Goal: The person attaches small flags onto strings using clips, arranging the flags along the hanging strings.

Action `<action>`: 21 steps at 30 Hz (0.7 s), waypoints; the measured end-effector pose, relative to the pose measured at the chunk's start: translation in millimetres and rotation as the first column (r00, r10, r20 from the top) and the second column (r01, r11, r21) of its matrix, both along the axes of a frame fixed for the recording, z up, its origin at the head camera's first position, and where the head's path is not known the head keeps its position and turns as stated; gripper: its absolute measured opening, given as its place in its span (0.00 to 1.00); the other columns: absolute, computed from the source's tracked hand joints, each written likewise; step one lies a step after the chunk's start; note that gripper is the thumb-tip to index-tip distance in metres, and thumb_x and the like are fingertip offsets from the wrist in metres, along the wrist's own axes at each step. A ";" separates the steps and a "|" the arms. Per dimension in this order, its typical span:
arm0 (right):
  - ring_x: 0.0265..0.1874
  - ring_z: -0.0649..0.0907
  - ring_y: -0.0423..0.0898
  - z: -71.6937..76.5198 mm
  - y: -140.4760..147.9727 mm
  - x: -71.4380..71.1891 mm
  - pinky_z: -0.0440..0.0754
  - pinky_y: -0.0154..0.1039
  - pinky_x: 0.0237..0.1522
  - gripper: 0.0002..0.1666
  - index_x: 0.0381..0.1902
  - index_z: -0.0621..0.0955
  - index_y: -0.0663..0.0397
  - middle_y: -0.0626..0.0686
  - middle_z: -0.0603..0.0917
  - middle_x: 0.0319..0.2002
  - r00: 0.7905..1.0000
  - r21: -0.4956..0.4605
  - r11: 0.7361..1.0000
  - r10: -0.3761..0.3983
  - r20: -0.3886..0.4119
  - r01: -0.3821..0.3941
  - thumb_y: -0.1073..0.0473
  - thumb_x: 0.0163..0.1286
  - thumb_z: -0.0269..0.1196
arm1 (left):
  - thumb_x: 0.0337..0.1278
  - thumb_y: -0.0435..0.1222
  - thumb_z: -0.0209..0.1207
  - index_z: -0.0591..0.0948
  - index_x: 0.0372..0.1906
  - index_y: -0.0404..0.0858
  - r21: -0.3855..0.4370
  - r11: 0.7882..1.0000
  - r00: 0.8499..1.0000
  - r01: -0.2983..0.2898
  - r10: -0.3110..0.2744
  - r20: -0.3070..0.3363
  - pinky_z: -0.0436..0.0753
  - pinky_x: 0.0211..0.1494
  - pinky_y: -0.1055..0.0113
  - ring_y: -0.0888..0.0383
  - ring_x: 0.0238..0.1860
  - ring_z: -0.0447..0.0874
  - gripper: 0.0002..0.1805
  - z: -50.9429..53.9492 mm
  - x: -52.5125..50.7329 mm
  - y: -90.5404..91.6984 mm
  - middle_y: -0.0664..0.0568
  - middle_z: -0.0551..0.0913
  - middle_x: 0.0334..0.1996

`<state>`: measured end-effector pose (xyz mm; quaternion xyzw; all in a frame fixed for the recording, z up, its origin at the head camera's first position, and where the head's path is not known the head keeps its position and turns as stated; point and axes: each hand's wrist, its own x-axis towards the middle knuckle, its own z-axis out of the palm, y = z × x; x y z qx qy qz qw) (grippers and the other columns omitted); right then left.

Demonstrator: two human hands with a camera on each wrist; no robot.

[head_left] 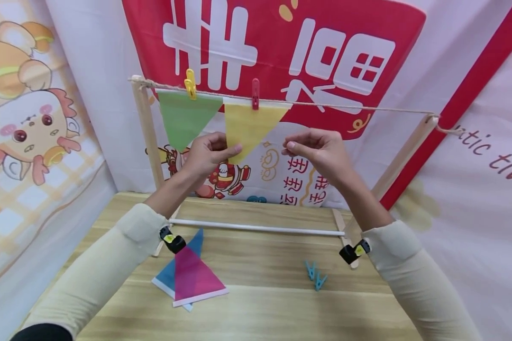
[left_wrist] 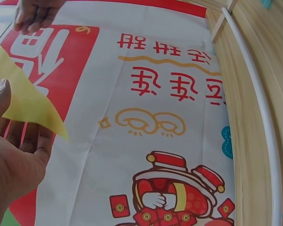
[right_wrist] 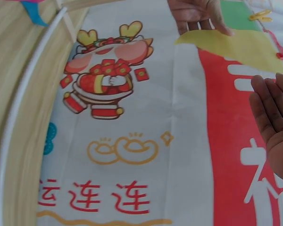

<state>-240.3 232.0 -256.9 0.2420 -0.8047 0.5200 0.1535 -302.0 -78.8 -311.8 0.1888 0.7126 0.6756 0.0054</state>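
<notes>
A yellow triangular pennant (head_left: 253, 124) hangs from a string (head_left: 345, 106), held there by a red clothespin (head_left: 255, 94). My left hand (head_left: 206, 155) pinches the pennant's left edge, thumb in front and fingers behind. In the left wrist view the yellow pennant (left_wrist: 30, 101) bends over those fingers. To the right of it, my right hand (head_left: 322, 150) is raised below the string with nothing in it; its fingers (right_wrist: 269, 106) look relaxed in the right wrist view. Left of the yellow pennant hangs a green pennant (head_left: 187, 116) under a yellow clothespin (head_left: 190, 84).
Wooden posts (head_left: 147, 135) support the string at both ends, with a white rod (head_left: 256, 228) low between them. Blue (head_left: 167, 275) and magenta (head_left: 198, 282) pennants overlap on the wooden table (head_left: 264, 308). Two teal clothespins (head_left: 315, 275) lie at right. Printed cloth hangs behind.
</notes>
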 end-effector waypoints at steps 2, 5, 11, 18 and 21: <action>0.50 0.97 0.44 -6.9 2.5 -0.3 0.94 0.37 0.57 0.19 0.60 0.92 0.57 0.53 0.97 0.53 1.000 0.008 1.000 -0.011 0.012 0.011 0.53 0.79 0.75 | 0.75 0.46 0.75 0.88 0.66 0.42 0.003 1.000 1.000 -0.008 0.008 -0.002 0.92 0.55 0.69 0.56 0.52 0.91 0.22 -2.1 -0.1 -3.6 0.51 0.93 0.55; 0.49 0.97 0.42 -17.0 7.1 -0.6 0.93 0.34 0.57 0.18 0.60 0.92 0.58 0.54 0.97 0.53 0.999 0.029 0.999 -0.026 0.024 0.025 0.54 0.79 0.74 | 0.76 0.46 0.74 0.89 0.65 0.41 0.000 1.000 1.000 -0.003 0.003 -0.014 0.93 0.53 0.68 0.57 0.48 0.90 0.21 -5.5 -0.2 -8.0 0.55 0.94 0.51; 0.46 0.96 0.40 -39.0 17.2 3.0 0.93 0.32 0.54 0.15 0.58 0.92 0.60 0.59 0.97 0.50 0.998 0.031 0.999 -0.025 0.054 0.024 0.58 0.81 0.73 | 0.78 0.44 0.73 0.89 0.64 0.41 -0.005 1.000 1.000 0.018 -0.018 -0.004 0.93 0.50 0.68 0.58 0.44 0.91 0.19 -17.0 1.4 -14.5 0.58 0.93 0.46; 0.46 0.95 0.37 -59.5 31.9 10.9 0.93 0.30 0.53 0.17 0.59 0.92 0.60 0.59 0.96 0.52 0.990 0.068 0.995 -0.081 0.114 0.074 0.55 0.81 0.74 | 0.78 0.41 0.72 0.87 0.64 0.37 -0.001 1.000 1.000 0.019 -0.019 0.007 0.93 0.47 0.69 0.58 0.44 0.93 0.19 -24.6 4.2 -21.7 0.58 0.93 0.45; 0.45 0.95 0.39 -69.6 38.6 14.9 0.92 0.30 0.54 0.16 0.58 0.92 0.60 0.59 0.96 0.51 0.983 0.077 0.993 -0.098 0.154 0.087 0.55 0.80 0.74 | 0.78 0.42 0.72 0.87 0.65 0.37 -0.024 1.000 1.000 0.015 -0.015 0.013 0.93 0.47 0.70 0.60 0.44 0.93 0.20 -28.6 5.3 -24.9 0.59 0.93 0.46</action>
